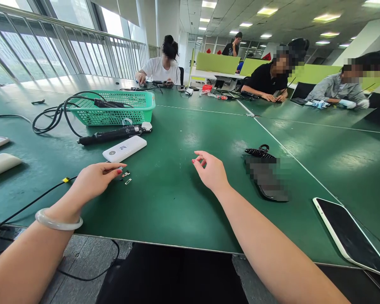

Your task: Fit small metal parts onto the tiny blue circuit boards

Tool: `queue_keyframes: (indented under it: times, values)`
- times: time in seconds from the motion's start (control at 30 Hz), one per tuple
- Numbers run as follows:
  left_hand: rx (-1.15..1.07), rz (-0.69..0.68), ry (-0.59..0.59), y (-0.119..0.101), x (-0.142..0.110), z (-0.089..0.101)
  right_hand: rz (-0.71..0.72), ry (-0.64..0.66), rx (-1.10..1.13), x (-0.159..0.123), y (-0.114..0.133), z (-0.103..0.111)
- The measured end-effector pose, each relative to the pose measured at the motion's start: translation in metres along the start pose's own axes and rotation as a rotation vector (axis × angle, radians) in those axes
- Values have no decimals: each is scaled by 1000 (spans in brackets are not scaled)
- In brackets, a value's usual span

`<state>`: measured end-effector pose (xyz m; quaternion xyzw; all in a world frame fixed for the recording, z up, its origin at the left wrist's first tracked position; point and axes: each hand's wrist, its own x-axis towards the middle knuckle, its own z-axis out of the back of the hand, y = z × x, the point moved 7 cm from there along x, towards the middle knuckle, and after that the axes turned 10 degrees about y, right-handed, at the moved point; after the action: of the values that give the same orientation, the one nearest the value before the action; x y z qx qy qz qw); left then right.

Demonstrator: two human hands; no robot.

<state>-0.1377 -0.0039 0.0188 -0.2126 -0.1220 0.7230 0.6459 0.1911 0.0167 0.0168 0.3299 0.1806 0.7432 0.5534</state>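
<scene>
My left hand [95, 179], with a pale bangle at the wrist, reaches over a small cluster of tiny parts [126, 174] on the green table. Its thumb and forefinger come together in a pinch; a speck of something bluish shows between them, too small to name. A thin rectangular frame piece [128, 181] lies beside the cluster. Just beyond that hand rests a white, rounded, flat device [124, 148] marked "21". My right hand [211, 171] hovers over the table's middle, fingers loosely curved, thumb and forefinger slightly apart, holding nothing.
A black electric screwdriver [110, 135] lies before a green mesh basket [114, 109] with cables. On the right are a black hair claw clip [261, 152], a dark, partly blurred flat item [269, 181] and a phone [351, 232]. White devices [1, 165] sit far left. Several people sit across.
</scene>
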Motion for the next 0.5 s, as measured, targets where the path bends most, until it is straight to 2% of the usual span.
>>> queue_keyframes:
  times: [0.1,0.17,0.23,0.3,0.37,0.43,0.5]
  values:
    - [-175,-19,-15,2,-1,-8,-8,23,25,-1,-1,-2]
    - [-267,-72,-7,-4,0,-20,-12,37,39,-1,-1,-3]
    - [-262,-75,-26,-15,0,-34,-10,43,44,-1,0,-5]
    - [-241,-106,-34,-37,0,-49,-1,46,46,-1,1,-6]
    - [-287,-195,7,-70,2,-65,5,53,50,-1,1,-7]
    - [-427,-253,81,-104,8,-82,-1,78,45,0,0,-10]
    - [-627,-245,124,-129,16,-93,-10,125,18,0,-3,-14]
